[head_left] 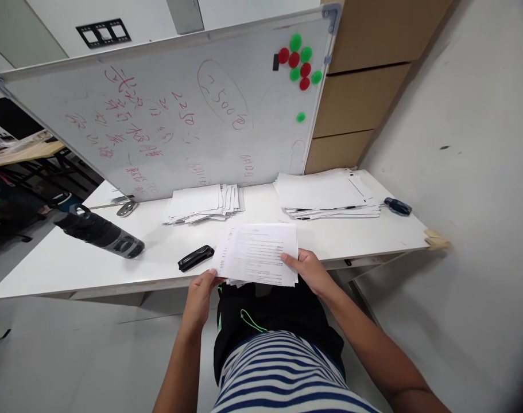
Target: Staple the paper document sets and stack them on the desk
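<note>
A small stack of printed sheets is held at the near edge of the white desk, its lower sheets fanned out slightly at the bottom. My left hand pinches the stack's lower left corner, thumb on top. At the right edge, my right hand grips the same sheets, with its thumb lying on the print and the other fingers hidden underneath. Just left of the sheets lies a black stapler on the desk, touched by neither hand.
Behind the sheets lie a paper pile and a larger paper pile. A dark bottle and a computer mouse are at left, a dark blue object at right. A whiteboard with magnets leans behind, beside cardboard boxes.
</note>
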Demonstrator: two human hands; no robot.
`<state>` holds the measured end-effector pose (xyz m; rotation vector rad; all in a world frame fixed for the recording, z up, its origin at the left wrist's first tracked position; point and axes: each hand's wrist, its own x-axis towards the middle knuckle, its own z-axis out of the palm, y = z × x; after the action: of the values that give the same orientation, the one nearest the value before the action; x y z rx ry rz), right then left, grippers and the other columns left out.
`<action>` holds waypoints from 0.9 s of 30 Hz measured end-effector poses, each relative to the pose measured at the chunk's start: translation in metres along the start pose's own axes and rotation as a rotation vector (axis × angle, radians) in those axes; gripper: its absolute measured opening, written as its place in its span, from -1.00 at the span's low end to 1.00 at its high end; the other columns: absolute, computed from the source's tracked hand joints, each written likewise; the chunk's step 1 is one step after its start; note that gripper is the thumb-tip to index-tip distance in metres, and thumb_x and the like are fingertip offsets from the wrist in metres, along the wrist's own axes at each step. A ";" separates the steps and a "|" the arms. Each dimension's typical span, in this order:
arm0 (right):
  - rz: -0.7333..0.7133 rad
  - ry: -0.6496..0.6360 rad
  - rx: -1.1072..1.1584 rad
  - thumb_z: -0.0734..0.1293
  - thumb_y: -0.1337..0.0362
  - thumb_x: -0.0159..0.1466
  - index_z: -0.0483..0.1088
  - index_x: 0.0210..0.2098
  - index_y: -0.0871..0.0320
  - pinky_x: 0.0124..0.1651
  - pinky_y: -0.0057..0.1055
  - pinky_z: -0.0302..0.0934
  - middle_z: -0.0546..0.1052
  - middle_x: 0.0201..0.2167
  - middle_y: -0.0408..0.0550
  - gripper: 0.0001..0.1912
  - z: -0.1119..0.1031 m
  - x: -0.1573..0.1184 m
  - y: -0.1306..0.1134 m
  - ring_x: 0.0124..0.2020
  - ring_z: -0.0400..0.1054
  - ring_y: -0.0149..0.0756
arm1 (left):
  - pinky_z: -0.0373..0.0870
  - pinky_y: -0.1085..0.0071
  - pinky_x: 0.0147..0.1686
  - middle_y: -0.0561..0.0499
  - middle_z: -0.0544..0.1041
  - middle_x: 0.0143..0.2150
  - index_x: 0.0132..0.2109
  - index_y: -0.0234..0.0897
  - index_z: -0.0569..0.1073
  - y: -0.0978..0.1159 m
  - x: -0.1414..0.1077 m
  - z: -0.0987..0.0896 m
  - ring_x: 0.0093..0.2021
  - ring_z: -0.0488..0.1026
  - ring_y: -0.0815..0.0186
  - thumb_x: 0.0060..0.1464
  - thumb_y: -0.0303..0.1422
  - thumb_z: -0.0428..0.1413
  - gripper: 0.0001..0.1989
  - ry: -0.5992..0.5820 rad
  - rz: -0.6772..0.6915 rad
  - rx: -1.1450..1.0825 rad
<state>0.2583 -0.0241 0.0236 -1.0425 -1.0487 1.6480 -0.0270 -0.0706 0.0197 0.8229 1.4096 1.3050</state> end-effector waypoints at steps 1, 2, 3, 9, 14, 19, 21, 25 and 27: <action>0.000 -0.004 -0.014 0.48 -0.03 0.13 0.56 -0.06 0.09 0.09 -0.04 0.36 0.63 -0.09 0.00 -0.53 -0.001 0.000 0.001 -0.03 0.50 -0.02 | 0.43 0.31 -0.12 -0.09 0.63 -0.21 -0.27 -0.24 0.64 -0.001 0.001 -0.001 -0.21 0.51 0.21 -0.05 -0.06 0.26 -0.66 0.015 -0.006 0.033; 0.000 -0.005 -0.029 0.47 -0.03 0.13 0.57 -0.06 0.10 0.07 -0.05 0.36 0.63 -0.10 0.00 -0.53 -0.002 0.000 0.003 -0.03 0.50 -0.02 | 0.43 0.32 -0.13 -0.08 0.63 -0.23 -0.28 -0.24 0.63 -0.002 0.002 -0.001 -0.23 0.51 0.22 -0.06 -0.06 0.27 -0.66 0.030 -0.012 0.069; -0.002 0.001 -0.045 0.47 -0.03 0.13 0.57 -0.07 0.11 0.06 -0.05 0.37 0.63 -0.11 0.01 -0.53 -0.003 0.000 0.004 -0.03 0.51 -0.01 | 0.42 0.34 -0.14 -0.07 0.63 -0.26 -0.28 -0.24 0.63 -0.003 0.004 -0.002 -0.25 0.50 0.24 -0.08 -0.05 0.28 -0.65 0.043 -0.017 0.103; -0.029 0.060 -0.183 0.47 -0.07 0.11 0.59 -0.13 0.12 -0.01 -0.04 0.41 0.63 -0.11 0.03 -0.53 0.000 -0.001 0.007 -0.06 0.52 0.03 | 0.36 0.44 -0.31 0.02 0.58 -0.34 -0.26 -0.26 0.58 -0.017 0.020 -0.002 -0.37 0.45 0.35 -0.15 -0.07 0.34 -0.62 0.065 -0.043 0.090; -0.027 0.121 -0.248 0.43 -0.13 0.13 0.59 -0.18 0.15 -0.09 -0.12 0.41 0.64 -0.16 0.04 -0.51 0.003 -0.001 0.006 -0.10 0.52 0.01 | 0.40 0.42 -0.28 0.02 0.59 -0.37 -0.22 -0.28 0.55 -0.022 0.027 0.003 -0.38 0.48 0.35 -0.24 -0.13 0.39 -0.56 0.098 -0.055 0.006; -0.064 0.136 -0.244 0.30 -0.24 0.19 0.57 -0.21 0.13 -0.15 -0.21 0.38 0.64 -0.30 -0.02 -0.44 -0.002 -0.001 0.010 -0.17 0.50 -0.06 | 0.42 0.39 -0.27 -0.01 0.61 -0.35 -0.24 -0.30 0.53 -0.021 0.025 0.004 -0.36 0.51 0.32 -0.22 -0.14 0.39 -0.57 0.119 -0.060 -0.007; -0.067 0.130 -0.245 0.30 -0.26 0.17 0.56 -0.23 0.14 -0.17 -0.22 0.36 0.62 -0.35 -0.04 -0.42 -0.005 -0.001 0.011 -0.20 0.48 -0.07 | 0.41 0.41 -0.29 0.00 0.61 -0.36 -0.25 -0.30 0.52 -0.021 0.024 0.004 -0.38 0.51 0.34 -0.21 -0.14 0.38 -0.58 0.124 -0.053 -0.001; -0.078 0.137 -0.261 0.28 -0.26 0.18 0.53 -0.31 0.13 -0.21 -0.26 0.31 0.58 -0.40 -0.06 -0.44 -0.006 -0.002 0.012 -0.27 0.44 -0.12 | 0.39 0.42 -0.33 0.02 0.59 -0.40 -0.27 -0.29 0.49 -0.023 0.025 0.003 -0.41 0.49 0.35 -0.20 -0.14 0.38 -0.59 0.135 -0.014 0.012; -0.102 0.165 -0.303 0.25 -0.26 0.21 0.50 -0.37 0.12 -0.25 -0.30 0.28 0.54 -0.44 -0.08 -0.45 -0.006 -0.002 0.012 -0.31 0.41 -0.16 | 0.39 0.42 -0.32 0.03 0.58 -0.42 -0.27 -0.28 0.48 -0.024 0.024 0.003 -0.40 0.49 0.36 -0.20 -0.14 0.38 -0.60 0.146 0.009 0.013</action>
<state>0.2612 -0.0277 0.0110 -1.2760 -1.2430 1.3231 -0.0270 -0.0513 -0.0090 0.7561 1.5314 1.3873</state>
